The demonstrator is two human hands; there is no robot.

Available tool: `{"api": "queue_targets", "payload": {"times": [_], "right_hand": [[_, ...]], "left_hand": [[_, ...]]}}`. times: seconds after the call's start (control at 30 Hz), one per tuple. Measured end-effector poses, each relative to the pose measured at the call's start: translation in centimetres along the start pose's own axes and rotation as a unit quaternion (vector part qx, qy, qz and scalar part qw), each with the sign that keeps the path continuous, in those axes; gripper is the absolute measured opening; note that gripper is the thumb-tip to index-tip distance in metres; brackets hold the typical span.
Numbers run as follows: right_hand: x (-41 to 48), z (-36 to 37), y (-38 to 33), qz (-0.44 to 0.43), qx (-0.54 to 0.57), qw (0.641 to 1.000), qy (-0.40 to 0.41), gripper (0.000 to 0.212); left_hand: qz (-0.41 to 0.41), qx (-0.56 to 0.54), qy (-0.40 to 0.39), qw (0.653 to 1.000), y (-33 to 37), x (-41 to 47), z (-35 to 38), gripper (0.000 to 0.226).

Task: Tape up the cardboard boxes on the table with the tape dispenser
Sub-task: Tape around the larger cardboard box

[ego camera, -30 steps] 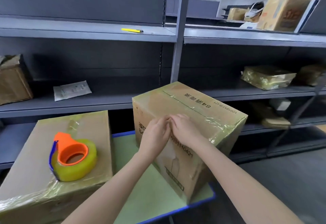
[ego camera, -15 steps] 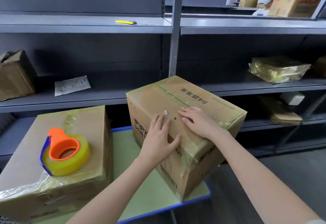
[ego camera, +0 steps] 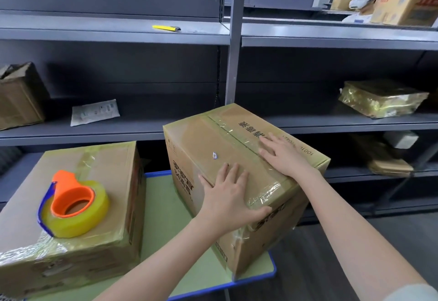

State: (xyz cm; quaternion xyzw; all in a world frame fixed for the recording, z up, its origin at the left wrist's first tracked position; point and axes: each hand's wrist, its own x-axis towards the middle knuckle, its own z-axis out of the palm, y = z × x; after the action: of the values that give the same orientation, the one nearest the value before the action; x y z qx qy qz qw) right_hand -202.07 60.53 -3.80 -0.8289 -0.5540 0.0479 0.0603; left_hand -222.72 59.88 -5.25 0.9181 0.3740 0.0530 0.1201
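Note:
Two taped cardboard boxes stand on a green table [ego camera: 166,208] with a blue rim. The right box [ego camera: 203,139] has clear tape along its top seam and printed text. My left hand [ego camera: 227,196] lies flat on its near top edge, fingers spread. My right hand [ego camera: 282,156] presses flat on the taped seam further right. The left box [ego camera: 111,161] carries the tape dispenser [ego camera: 73,203], an orange holder with a yellowish tape roll and blue blade guard. Neither hand holds anything.
Grey metal shelving stands right behind the table, with an upright post [ego camera: 233,40] in the middle. On the shelves lie a yellow pen [ego camera: 166,28], a paper packet [ego camera: 94,112], a brown box [ego camera: 19,97] at left and a wrapped parcel [ego camera: 381,98] at right.
Both hands went from pinching together at the right box's near top edge to lying flat on its top. My right hand slid further right along the seam.

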Motion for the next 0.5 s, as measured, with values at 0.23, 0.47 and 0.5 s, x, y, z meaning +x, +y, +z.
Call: {"api": "queue_targets", "payload": {"times": [0.23, 0.47, 0.5], "right_hand": [[0.9, 0.3, 1.3, 0.109, -0.062, 0.992, 0.034, 0.066], [1.4, 0.3, 0.9, 0.013, -0.049, 0.999, 0.012, 0.065], [1.6, 0.3, 0.6, -0.007, -0.045, 0.999, 0.005, 0.063]], "left_hand": [[0.001, 0.004, -0.011, 1.0, 0.9, -0.7, 0.0, 0.107], [-0.008, 0.022, -0.043, 0.999, 3.7, -3.8, 0.3, 0.097], [-0.007, 0.019, -0.059, 0.998, 4.4, -4.5, 0.4, 0.097]]}}
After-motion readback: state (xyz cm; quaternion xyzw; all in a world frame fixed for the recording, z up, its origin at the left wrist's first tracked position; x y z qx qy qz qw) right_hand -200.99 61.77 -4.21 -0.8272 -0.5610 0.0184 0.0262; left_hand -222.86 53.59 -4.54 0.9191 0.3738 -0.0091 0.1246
